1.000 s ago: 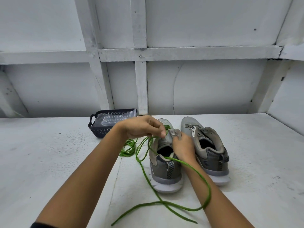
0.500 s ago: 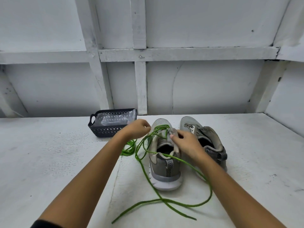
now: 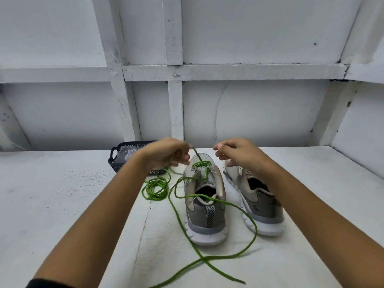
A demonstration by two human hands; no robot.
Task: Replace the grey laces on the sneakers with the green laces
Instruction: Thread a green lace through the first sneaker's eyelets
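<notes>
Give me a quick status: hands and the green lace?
Left hand pinches green lace, threaded at left sneaker toe. Right hand loosely curled, nothing seen in it. Spare green coil lies aside.

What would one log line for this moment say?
left hand: pinching lace above shoe | right hand: holding nothing | stage: lacing started

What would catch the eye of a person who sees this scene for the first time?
The bright green lace stands out first: threaded through the front eyelets of the left-hand sneaker, it trails in loops over the white table. Above the toe, the left hand pinches one end, and the right hand hovers beside it, holding nothing. A second green lace lies coiled left of the sneaker.
</notes>
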